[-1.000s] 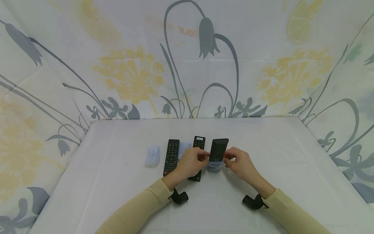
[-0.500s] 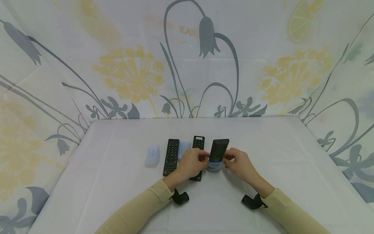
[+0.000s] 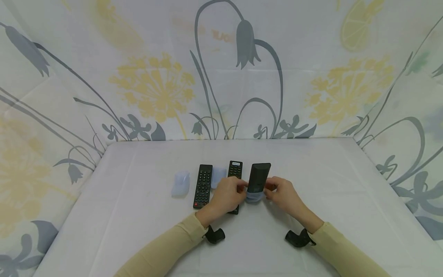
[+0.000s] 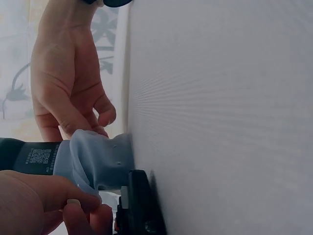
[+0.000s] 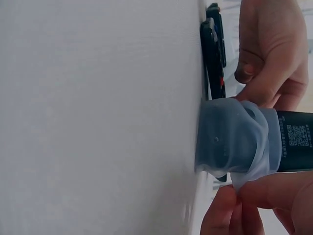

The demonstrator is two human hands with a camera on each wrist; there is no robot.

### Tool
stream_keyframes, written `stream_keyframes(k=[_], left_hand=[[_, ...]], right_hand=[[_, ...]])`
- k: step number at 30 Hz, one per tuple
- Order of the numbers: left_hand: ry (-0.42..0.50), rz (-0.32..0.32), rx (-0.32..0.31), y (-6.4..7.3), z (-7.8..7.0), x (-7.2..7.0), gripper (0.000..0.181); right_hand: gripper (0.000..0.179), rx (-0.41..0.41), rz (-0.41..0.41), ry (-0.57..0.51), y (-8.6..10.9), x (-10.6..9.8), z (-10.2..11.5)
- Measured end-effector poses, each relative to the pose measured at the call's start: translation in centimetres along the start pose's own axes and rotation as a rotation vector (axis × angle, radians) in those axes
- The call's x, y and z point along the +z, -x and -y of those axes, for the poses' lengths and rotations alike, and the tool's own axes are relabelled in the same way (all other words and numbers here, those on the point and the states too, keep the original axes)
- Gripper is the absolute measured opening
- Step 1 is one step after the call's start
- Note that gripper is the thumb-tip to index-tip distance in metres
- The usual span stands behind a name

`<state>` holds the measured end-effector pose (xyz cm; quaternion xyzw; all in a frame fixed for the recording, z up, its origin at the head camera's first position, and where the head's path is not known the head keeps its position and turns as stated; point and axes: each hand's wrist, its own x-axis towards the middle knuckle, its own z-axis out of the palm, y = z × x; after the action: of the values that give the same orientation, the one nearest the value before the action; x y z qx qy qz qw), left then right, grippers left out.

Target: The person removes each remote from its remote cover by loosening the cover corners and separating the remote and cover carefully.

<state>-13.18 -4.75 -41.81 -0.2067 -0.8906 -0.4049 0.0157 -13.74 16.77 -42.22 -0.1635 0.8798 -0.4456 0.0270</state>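
A black remote control (image 3: 258, 177) stands on end, its back with a printed code facing me. Around its lower end sits a translucent bluish silicone cover (image 3: 255, 197), bunched into folds, its base down at the tabletop in both wrist views. My left hand (image 3: 228, 193) pinches the cover's rolled edge on the left between thumb and fingers. On the opposite side my right hand (image 3: 284, 195) pinches a fold of the same edge, which stretches out to the fingertips (image 5: 226, 198) in the right wrist view.
Two more black remotes lie buttons up: one on the left (image 3: 203, 186) and another (image 3: 235, 168) partly under my left hand. Between them lies a folded bluish cover (image 3: 218, 177), with a second cover (image 3: 181, 184) further left. The white table (image 3: 311, 161) meets a flowered cloth backdrop (image 3: 221, 77).
Both hands keep their pinch on the cover at nearly the same spot. The standing remote shifts only slightly.
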Motion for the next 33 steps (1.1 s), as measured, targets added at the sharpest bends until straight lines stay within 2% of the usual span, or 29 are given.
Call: stream_keyframes(k=[8, 14, 19, 26, 29, 33], left_hand=[[-0.009, 0.008, -0.022, -0.3, 0.0, 0.0, 0.027], [0.003, 0.006, -0.028, -0.3, 0.0, -0.1, 0.026], [-0.005, -0.005, -0.025, -0.2, -0.1, -0.1, 0.025], [0.016, -0.028, 0.006, -0.3, -0.1, 0.0, 0.025], [0.020, -0.044, 0.025, -0.4, -0.1, 0.1, 0.024], [0.003, -0.067, 0.049, -0.4, -0.2, 0.2, 0.023]], right_hand=[[0.016, 0.078, -0.018, -0.054, -0.1, -0.2, -0.1], [0.018, 0.080, -0.038, -0.056, -0.2, -0.3, 0.1], [0.017, 0.051, -0.063, -0.040, 0.0, -0.4, 0.3], [0.018, -0.024, -0.168, 0.056, 0.2, -0.7, 0.6], [0.020, -0.056, -0.218, 0.036, 0.2, -1.0, 1.0], [0.022, -0.096, -0.278, -0.057, 0.4, -1.6, 1.9]])
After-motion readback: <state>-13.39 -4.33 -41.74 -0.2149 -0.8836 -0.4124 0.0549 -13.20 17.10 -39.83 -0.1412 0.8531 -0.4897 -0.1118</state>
